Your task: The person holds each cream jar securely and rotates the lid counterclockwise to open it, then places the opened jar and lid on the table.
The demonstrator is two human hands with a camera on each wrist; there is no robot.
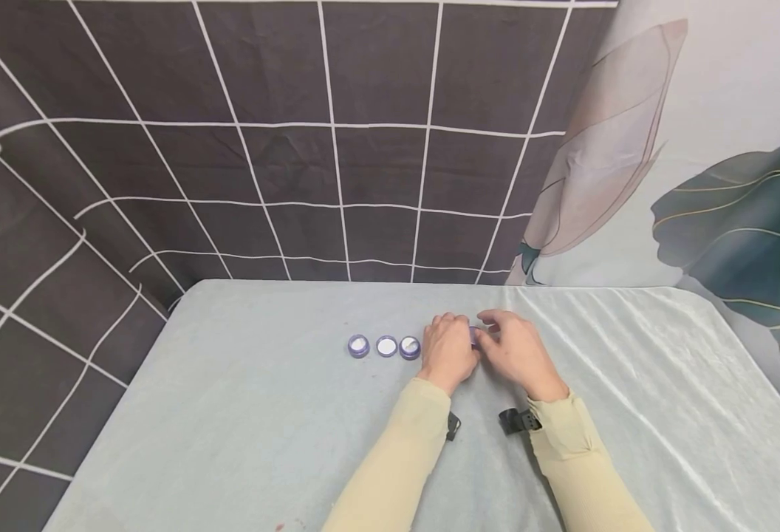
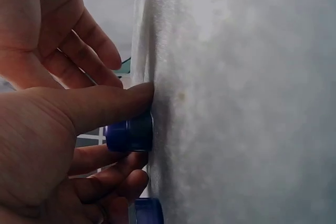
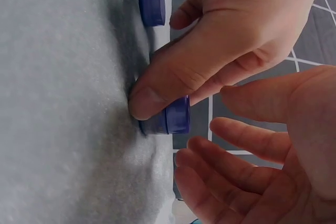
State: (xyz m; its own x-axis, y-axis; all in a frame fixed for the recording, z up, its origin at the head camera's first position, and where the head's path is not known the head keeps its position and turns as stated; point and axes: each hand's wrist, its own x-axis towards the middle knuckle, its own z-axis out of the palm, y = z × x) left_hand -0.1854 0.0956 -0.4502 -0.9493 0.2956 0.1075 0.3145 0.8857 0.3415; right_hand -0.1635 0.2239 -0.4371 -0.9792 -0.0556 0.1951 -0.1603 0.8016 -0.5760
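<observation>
A dark cloth (image 1: 264, 148) with a white grid hangs behind the table (image 1: 244, 428), and a leaf-print sheet (image 1: 709, 185) covers the right side; the table wears a pale, slightly shiny cover with soft creases. In the head view three small purple jars (image 1: 386, 346) stand in a row toward the far middle of the table, silvery tops up, close together. Just right of them the left hand (image 1: 448, 351) and right hand (image 1: 516, 351) meet over a fourth jar (image 1: 473, 336), of which only a purple sliver shows between them.

The left wrist view shows the left thumb (image 2: 105, 106) lying along one side of the jar (image 2: 130, 134) and the fingers curled under the other side, pinching it against the cover. Another jar (image 2: 147, 211) peeks in at the frame's edge.

In the right wrist view the same pinch on the jar (image 3: 170, 116) is plain, while the right hand's fingers (image 3: 236, 145) hang loosely spread just beside it, touching nothing that I can see. A row jar (image 3: 152, 1) stands beyond.

The jar looks light, rigid plastic with a smooth, likely slippery wall; a grip across its sides seems best. The soft cover may let it rock.
</observation>
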